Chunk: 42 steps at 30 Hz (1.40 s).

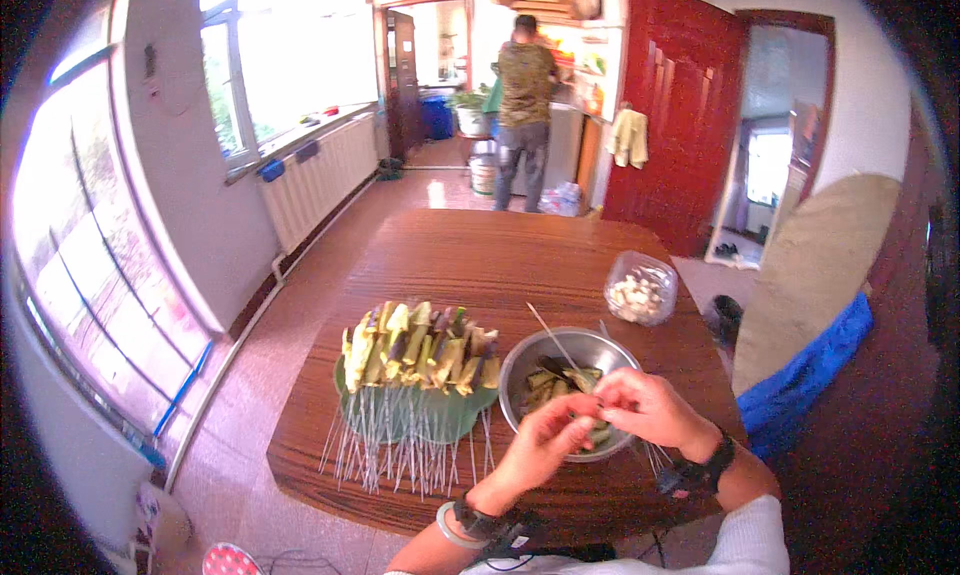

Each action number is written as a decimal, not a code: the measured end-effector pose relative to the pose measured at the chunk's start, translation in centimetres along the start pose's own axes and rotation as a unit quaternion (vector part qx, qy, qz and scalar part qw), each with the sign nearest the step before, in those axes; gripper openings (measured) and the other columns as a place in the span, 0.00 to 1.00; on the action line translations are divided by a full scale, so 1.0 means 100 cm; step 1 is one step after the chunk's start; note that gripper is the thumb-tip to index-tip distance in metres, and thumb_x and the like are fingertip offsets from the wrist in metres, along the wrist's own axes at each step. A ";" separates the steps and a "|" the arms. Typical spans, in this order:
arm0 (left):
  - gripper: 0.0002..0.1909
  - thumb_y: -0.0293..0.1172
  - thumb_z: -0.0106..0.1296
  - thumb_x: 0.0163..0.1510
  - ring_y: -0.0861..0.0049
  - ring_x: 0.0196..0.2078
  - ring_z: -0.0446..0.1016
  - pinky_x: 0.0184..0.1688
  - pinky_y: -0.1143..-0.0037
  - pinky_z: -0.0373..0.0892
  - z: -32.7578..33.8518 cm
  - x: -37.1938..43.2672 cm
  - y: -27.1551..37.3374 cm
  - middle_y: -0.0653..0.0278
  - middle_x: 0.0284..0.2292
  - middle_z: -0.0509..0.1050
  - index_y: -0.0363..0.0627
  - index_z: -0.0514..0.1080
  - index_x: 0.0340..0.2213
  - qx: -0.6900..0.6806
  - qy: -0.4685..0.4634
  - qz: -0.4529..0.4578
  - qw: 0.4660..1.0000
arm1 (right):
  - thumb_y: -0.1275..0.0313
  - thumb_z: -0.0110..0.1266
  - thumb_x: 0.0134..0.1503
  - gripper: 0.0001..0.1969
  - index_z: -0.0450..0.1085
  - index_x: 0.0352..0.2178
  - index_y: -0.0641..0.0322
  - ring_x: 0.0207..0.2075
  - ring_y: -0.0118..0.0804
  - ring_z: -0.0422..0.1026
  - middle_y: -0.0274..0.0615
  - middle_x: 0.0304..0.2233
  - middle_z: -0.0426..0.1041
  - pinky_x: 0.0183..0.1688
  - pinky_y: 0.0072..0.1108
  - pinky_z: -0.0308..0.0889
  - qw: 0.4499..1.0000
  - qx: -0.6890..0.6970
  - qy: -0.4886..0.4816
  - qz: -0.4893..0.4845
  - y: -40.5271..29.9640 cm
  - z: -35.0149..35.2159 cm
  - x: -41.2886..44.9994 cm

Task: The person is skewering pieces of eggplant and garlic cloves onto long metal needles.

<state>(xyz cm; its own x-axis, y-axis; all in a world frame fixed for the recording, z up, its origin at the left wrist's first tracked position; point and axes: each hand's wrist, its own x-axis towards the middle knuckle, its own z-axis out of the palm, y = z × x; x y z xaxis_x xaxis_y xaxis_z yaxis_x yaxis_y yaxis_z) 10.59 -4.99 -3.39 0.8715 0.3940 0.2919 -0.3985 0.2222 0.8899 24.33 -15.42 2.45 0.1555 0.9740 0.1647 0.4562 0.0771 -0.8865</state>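
Note:
My left hand [551, 436] and my right hand [649, 410] meet over the near side of a steel bowl [514, 357]. Their fingertips pinch close together; whatever lies between them is too small to make out. Strips of what looks like eggplant [544, 383] lie in the bowl, and a thin skewer [551, 335] leans across its far rim. Left of the bowl, many skewered vegetable pieces [412, 342] are piled on a green leaf-shaped plate [480, 417], their thin sticks [405, 455] pointing towards me. A few more sticks [656, 459] show below my right hand.
A clear plastic container [670, 293] of pale chunks [637, 293] stands at the table's [480, 252] far right. Beyond the table a person [525, 109] stands facing away. A blue cloth [810, 372] hangs at the right, and a radiator [322, 177] lines the left wall.

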 end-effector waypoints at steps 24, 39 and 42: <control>0.06 0.26 0.42 0.51 0.92 0.19 0.58 0.19 0.91 0.53 -0.009 -0.012 0.034 0.70 0.20 0.66 0.42 0.64 0.33 0.070 0.233 0.148 0.958 | 0.68 0.48 0.45 0.13 0.66 0.32 0.66 0.29 0.35 0.69 0.45 0.26 0.70 0.33 0.23 0.63 0.936 -0.324 -0.131 0.048 0.041 -0.075 0.044; 0.07 0.29 0.40 0.52 0.95 0.14 0.54 0.16 0.91 0.49 -0.020 -0.005 -0.002 0.73 0.16 0.64 0.45 0.65 0.34 0.036 0.141 0.032 0.989 | 0.66 0.53 0.39 0.15 0.68 0.27 0.65 0.30 0.48 0.68 0.50 0.25 0.69 0.32 0.33 0.63 0.813 -0.503 -0.246 0.160 0.075 -0.018 0.108; 0.06 0.26 0.40 0.51 0.89 0.19 0.59 0.20 0.89 0.53 -0.019 -0.005 -0.001 0.72 0.18 0.63 0.42 0.64 0.32 -0.012 0.182 -0.007 0.983 | 0.64 0.54 0.38 0.15 0.68 0.22 0.67 0.29 0.50 0.68 0.52 0.22 0.69 0.30 0.33 0.63 0.856 -0.487 -0.174 0.011 0.092 -0.022 0.112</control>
<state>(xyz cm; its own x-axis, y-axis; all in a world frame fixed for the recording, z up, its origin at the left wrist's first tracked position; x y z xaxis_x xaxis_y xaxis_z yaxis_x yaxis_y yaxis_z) 9.67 -3.52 -4.24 0.7187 0.6827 0.1320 -0.3986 0.2490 0.8827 32.18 -4.25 -2.93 -0.0198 0.9905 -0.1364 0.9968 0.0089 -0.0799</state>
